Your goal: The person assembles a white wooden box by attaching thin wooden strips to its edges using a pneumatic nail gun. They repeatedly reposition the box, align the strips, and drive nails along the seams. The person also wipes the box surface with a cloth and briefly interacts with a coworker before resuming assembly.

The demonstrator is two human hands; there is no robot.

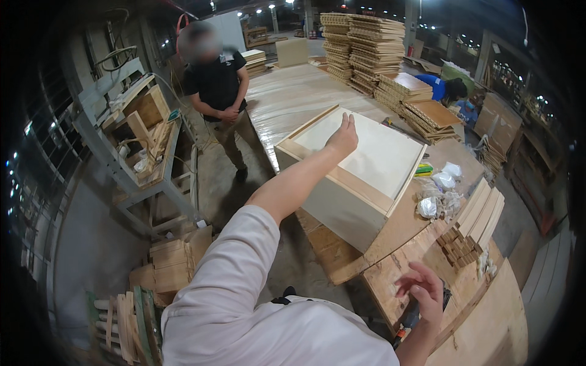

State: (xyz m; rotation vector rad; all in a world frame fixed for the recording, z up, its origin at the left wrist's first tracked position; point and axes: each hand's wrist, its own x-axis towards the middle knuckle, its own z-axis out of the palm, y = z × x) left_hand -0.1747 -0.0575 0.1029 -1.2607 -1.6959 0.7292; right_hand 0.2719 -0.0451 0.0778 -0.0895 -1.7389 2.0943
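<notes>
My left hand point(345, 135) reaches out with straight fingers over a light wooden cabinet box point(339, 207). Whether it touches the white recessed panel point(378, 149) on top, I cannot tell. Raw wood strips frame that panel. My right hand point(425, 291) is at the lower right, fingers loosely curled and apart, with nothing visible in it. Just beside and below it is a dark power tool with an orange part point(408, 322), partly hidden by the hand and wrist. The tool lies over the near wooden bench point(381, 277).
Wood strips point(479, 219) are stacked right of the box, near plastic-wrapped bundles point(444, 183). Tall stacks of panels point(366, 49) stand at the back. A person in black point(215, 85) stands at the far left of the table; another in blue point(436, 86) bends behind the stacks. A metal-framed workbench point(149, 152) is at left.
</notes>
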